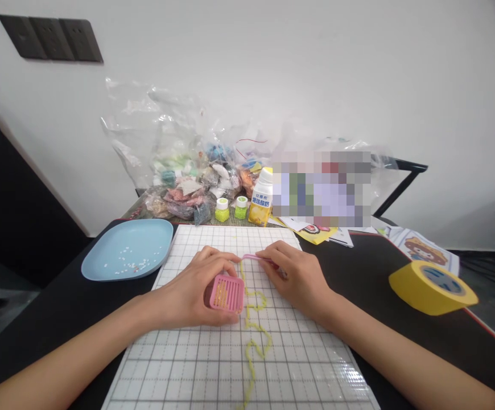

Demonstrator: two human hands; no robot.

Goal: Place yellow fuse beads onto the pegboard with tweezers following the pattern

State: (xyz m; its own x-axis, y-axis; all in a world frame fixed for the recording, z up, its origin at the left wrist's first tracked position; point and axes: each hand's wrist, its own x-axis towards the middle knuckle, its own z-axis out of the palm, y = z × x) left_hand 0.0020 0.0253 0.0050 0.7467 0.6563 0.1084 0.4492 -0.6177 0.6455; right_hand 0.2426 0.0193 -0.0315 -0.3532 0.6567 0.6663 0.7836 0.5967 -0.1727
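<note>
My left hand (190, 290) is closed around a small pink ridged tray (232, 295), which carries yellowish beads in the grooves on its left side. Pink tweezers (251, 256) are pinched in my right hand (298, 279), their tips pointing left, close to my left index finger. Between and below both hands, a wavy yellow-green line of what look like tiny beads (252, 373) runs down a white gridded board (179, 370). The tweezer tips are near the upper end of this line; whether they grip a bead is too small to tell.
A blue plate (106, 245) with scattered white bits lies at the left. Behind the board stand two small green-filled jars (222, 214), a yogurt bottle (261, 199) and plastic bags of supplies (183, 193). Yellow tape (427, 296) and printed sheets (429, 250) are on the right.
</note>
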